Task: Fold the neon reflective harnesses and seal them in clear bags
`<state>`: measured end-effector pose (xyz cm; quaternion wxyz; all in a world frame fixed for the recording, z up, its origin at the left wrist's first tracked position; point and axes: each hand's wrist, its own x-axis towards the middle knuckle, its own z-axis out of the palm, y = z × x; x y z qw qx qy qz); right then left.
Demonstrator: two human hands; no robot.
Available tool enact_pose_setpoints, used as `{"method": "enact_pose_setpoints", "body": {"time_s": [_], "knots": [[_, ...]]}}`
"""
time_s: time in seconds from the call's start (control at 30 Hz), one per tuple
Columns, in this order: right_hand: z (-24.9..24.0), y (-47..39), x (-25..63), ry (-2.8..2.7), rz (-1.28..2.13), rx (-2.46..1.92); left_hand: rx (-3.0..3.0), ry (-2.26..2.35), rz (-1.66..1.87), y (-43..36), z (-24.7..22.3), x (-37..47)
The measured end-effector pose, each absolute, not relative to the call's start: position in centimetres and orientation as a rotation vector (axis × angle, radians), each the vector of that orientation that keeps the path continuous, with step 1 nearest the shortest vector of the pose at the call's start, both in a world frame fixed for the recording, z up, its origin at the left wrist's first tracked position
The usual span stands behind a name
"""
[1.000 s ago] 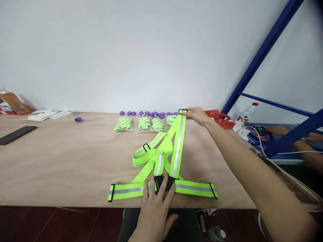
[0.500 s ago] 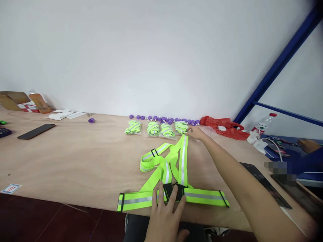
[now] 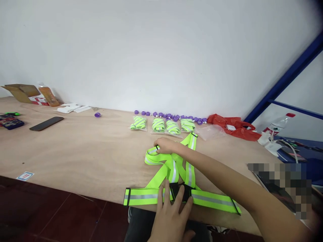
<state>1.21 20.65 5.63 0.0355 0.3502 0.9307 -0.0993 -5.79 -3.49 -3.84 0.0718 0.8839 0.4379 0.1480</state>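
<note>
A neon-yellow reflective vest (image 3: 190, 171) made of straps with silver stripes lies spread at the table's front edge. Black sliders sit on its straps, and a black panel (image 3: 183, 192) joins them. My left hand (image 3: 174, 208) rests on the waist strap and the panel, fingers stretched out and apart. My right hand (image 3: 165, 146) reaches across the vest and grips the looped left shoulder strap by its black slider (image 3: 157, 147); its fingertips are partly hidden. The right shoulder strap lies straight, its end slider (image 3: 194, 134) near the bagged vests (image 3: 173, 127).
Several purple rolls (image 3: 174, 117) line the wall. A clear plastic bag (image 3: 212, 132) and red bag (image 3: 227, 124) lie at right, beside a bottle (image 3: 280, 124). At left are a phone (image 3: 46, 123), cardboard box (image 3: 22, 93), orange drink bottle (image 3: 49, 95) and white papers (image 3: 72, 108).
My right hand has let go of the right shoulder strap's end and moved left onto the other strap's slider. My left hand stays on the panel. The view has shifted slightly left.
</note>
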Motion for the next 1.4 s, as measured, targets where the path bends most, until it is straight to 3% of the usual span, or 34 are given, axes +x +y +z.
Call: {"method": "enact_pose_setpoints", "body": {"time_s": [0.4,0.77,1.0,1.2,1.4], "knots": [[14.8,26.3,6.7,2.738,0.147,1.464,2.658,1.285,0.438,-3.4,-4.2,-5.6],[11.9,28.5,8.5,2.690,0.309,1.655,2.799,1.389,0.552,-3.3,-5.4,-4.7],[10.9,27.2,8.3,2.803,0.137,1.723,2.715,1.345,0.470,-2.9,-2.0,-5.0],[10.7,17.3,14.9,2.912,-0.057,1.714,2.743,1.256,0.622,-2.7,4.1,-14.8],[5.7,2.3,25.7,2.698,-0.847,2.091,2.693,1.300,0.702,-2.4,1.6,-23.5]]}}
